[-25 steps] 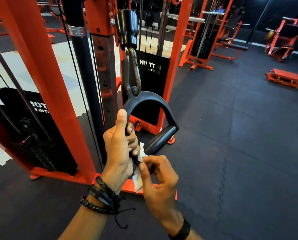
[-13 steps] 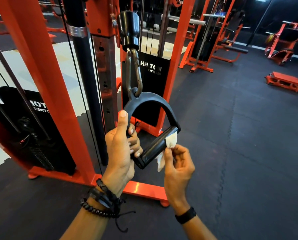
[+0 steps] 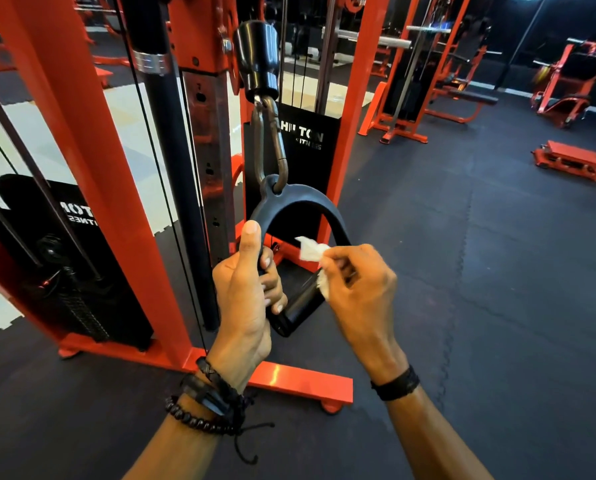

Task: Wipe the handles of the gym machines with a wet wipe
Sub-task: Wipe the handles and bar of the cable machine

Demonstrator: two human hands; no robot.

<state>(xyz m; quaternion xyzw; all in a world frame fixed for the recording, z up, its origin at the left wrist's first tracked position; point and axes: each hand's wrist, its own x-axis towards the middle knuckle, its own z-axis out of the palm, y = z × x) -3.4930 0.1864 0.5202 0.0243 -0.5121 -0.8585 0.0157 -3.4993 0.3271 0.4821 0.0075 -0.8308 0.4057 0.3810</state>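
A black stirrup handle (image 3: 298, 308) hangs by a metal carabiner (image 3: 270, 143) from the cable stop of an orange cable machine (image 3: 82, 161). My left hand (image 3: 244, 299) grips the left end of the handle's frame, thumb pointing up along it. My right hand (image 3: 355, 289) pinches a crumpled white wet wipe (image 3: 312, 252) and holds it against the upper right end of the grip bar, where the bar meets the frame. That end of the bar is hidden behind my right hand.
The machine's orange base foot (image 3: 303, 382) lies on the black rubber floor just below my hands. A black weight stack cover (image 3: 310, 143) stands behind the handle. Other orange machines (image 3: 428, 98) and a low sled (image 3: 576, 161) stand at the back right.
My right hand has slid the wipe along the grip bar from its lower left end up to its upper right end. My left hand has kept its hold on the frame.
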